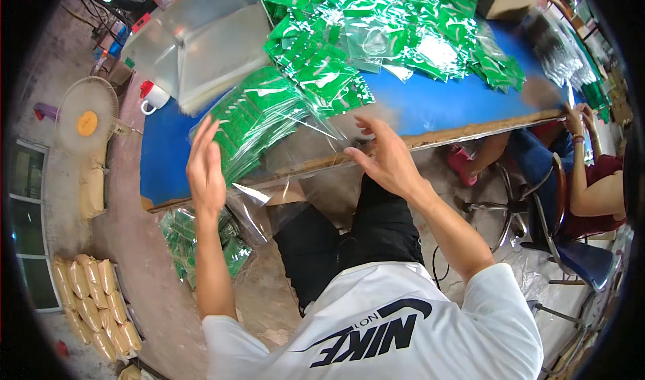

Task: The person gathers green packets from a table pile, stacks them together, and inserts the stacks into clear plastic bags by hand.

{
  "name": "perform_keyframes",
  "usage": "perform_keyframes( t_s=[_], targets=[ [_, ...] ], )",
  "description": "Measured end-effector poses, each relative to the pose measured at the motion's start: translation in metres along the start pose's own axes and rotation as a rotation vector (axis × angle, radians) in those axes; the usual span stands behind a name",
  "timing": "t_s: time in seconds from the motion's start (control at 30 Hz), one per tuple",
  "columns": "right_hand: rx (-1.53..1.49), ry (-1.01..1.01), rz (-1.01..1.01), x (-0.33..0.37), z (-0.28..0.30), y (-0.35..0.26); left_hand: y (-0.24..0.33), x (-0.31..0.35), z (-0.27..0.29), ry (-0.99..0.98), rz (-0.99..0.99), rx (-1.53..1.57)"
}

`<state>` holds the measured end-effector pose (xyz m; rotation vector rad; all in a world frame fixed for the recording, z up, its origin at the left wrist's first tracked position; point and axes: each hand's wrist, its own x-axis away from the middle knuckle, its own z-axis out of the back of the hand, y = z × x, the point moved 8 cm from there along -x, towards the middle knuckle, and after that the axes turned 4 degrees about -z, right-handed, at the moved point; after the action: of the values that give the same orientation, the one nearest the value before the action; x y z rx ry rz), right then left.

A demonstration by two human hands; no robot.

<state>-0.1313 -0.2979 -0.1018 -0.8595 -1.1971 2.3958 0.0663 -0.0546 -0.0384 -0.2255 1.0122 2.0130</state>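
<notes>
A thick stack of flat green packets [254, 115] lies slanted at the table's near edge, with a large clear plastic bag [250, 213] around or against it; I cannot tell how far the packets sit inside. Part of the bag hangs over the edge above my lap. My left hand [207, 172] rests along the stack's left side, fingers stretched out. To the right of the stack, my right hand [390, 162] has its thumb and fingers apart beside the clear film, and nothing shows gripped in it. A big pile of loose green packets [312, 51] spreads behind the stack.
The blue table [457, 105] has a worn wooden edge. Clear plastic sheets [222, 58] and a red-and-white mug [156, 96] stand at the left. A bag of green packets [181, 239] lies below. A fan [87, 121] stands left; another person [594, 185] sits right.
</notes>
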Motion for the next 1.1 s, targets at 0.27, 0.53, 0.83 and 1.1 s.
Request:
perform_keyframes(
  t_s=[0.27, 0.53, 0.83, 1.1],
  targets=[
    [-0.114, -0.269, -0.189, -0.017, -0.042, 0.013, 0.086, 0.103, -0.096, -0.294, -0.018, 0.051],
    [-0.346, -0.304, -0.365, 0.037, -0.052, 0.017, 0.045, 0.081, -0.111, -0.104, 0.081, -0.171],
    [-0.326, -0.334, -0.384, 0.057, -0.058, -0.007, 0.032, 0.123, -0.105, 0.209, 0.344, 0.264],
    [-0.322, -0.272, -0.352, 0.059, -0.056, 0.000, -0.020, 0.122, -0.121, 0.298, 0.819, 1.098]
  ],
)
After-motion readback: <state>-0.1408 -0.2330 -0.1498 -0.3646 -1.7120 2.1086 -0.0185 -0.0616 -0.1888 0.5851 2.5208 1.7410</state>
